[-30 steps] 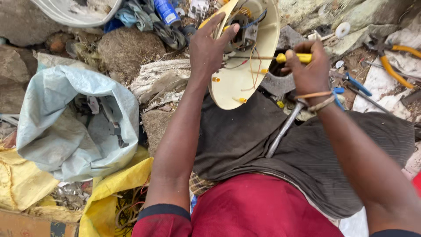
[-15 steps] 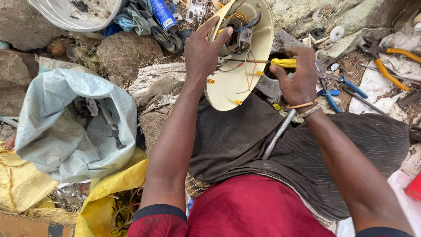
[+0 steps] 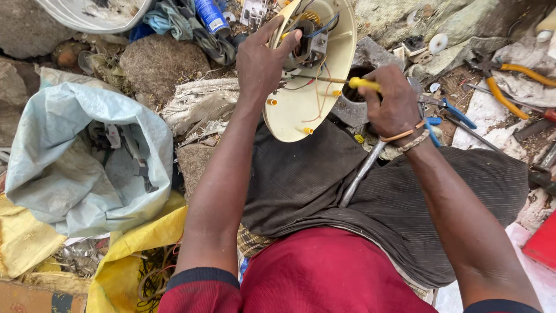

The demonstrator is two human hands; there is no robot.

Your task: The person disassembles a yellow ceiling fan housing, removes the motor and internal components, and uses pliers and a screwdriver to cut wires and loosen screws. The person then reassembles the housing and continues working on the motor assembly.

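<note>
My left hand (image 3: 260,61) grips the rim of a round cream plastic housing (image 3: 324,104) with wires and a small motor block (image 3: 310,43) inside, holding it tilted on edge. My right hand (image 3: 391,104) is shut on a yellow-handled screwdriver (image 3: 362,83). Its thin shaft points left into the housing, beside the motor block. A metal rod (image 3: 362,174) lies across my dark-trousered lap, under the right wrist.
A pale blue sack (image 3: 75,174) of scrap parts sits at left above yellow sacks (image 3: 124,255). Blue-handled pliers (image 3: 454,110) and orange-handled pliers (image 3: 504,93) lie at right among stones. A blue can (image 3: 208,14) and a grey basin (image 3: 87,14) lie at the top.
The screwdriver tip has pushed further left into the housing, and my right hand has shifted slightly with it. My left hand keeps its hold on the rim.
</note>
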